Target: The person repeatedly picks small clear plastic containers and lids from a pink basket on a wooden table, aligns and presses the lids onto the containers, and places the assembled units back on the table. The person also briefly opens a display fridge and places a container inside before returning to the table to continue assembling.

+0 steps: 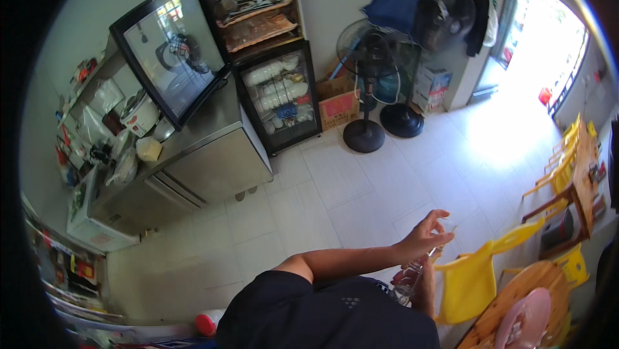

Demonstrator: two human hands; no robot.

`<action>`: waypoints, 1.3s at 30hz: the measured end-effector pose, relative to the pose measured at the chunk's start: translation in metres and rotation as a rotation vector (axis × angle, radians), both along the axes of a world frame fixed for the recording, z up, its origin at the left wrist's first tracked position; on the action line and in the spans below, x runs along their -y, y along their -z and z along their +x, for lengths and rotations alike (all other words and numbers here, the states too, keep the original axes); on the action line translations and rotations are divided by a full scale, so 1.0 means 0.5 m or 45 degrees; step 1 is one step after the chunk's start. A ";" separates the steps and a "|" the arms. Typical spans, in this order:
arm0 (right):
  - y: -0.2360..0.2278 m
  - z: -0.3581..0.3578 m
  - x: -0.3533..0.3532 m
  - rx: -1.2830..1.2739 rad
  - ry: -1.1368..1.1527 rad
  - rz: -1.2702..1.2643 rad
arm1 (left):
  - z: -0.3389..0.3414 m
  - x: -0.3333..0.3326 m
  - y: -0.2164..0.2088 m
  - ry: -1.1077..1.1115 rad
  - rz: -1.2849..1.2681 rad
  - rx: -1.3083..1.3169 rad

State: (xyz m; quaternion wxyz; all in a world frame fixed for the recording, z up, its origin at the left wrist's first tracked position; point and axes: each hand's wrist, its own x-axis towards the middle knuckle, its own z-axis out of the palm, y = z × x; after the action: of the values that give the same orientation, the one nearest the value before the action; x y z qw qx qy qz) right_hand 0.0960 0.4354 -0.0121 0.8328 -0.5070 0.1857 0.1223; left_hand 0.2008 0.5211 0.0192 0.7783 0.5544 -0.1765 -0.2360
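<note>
My left arm reaches across from the lower middle, and its hand point(425, 238) is closed, fingers curled at the top end of a clear, shiny, glass-like thing point(407, 290). A thin pale edge shows by its fingertips. Lower down, my right hand point(423, 282) is wrapped round the same clear thing, partly hidden by my left arm and dark shirt. Whether this is one vessel or several pieces together, I cannot tell. Both hands are in front of my chest, beside a yellow chair point(465, 284).
A round wooden table point(480, 329) with a pink basin point(516, 310) stands at lower right. Farther back are two standing fans point(364, 133), a cabinet of white dishes point(280, 94) and a steel counter point(213, 162) bearing a screen-like dark-framed panel point(177, 52). A bright doorway opens at upper right.
</note>
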 end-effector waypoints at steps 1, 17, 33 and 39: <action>-0.007 0.033 -0.026 -0.017 -0.028 -0.002 | 0.024 -0.036 -0.003 -0.077 0.022 -0.019; 0.034 0.437 -0.259 0.009 -0.734 0.108 | 0.319 -0.362 0.037 -0.725 -0.256 -0.236; -0.006 0.911 -0.412 0.019 -1.279 0.345 | 0.688 -0.544 0.003 -1.240 -0.161 -0.140; -0.001 1.035 -0.521 -0.023 -1.351 0.328 | 0.807 -0.675 -0.020 -1.397 -0.220 -0.015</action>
State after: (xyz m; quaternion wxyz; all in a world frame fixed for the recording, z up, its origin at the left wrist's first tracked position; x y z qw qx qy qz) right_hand 0.6134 0.6961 -0.0113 0.7105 -0.4240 -0.1048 0.5517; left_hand 0.6045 0.8584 0.0290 0.8308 0.4977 0.1237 0.2162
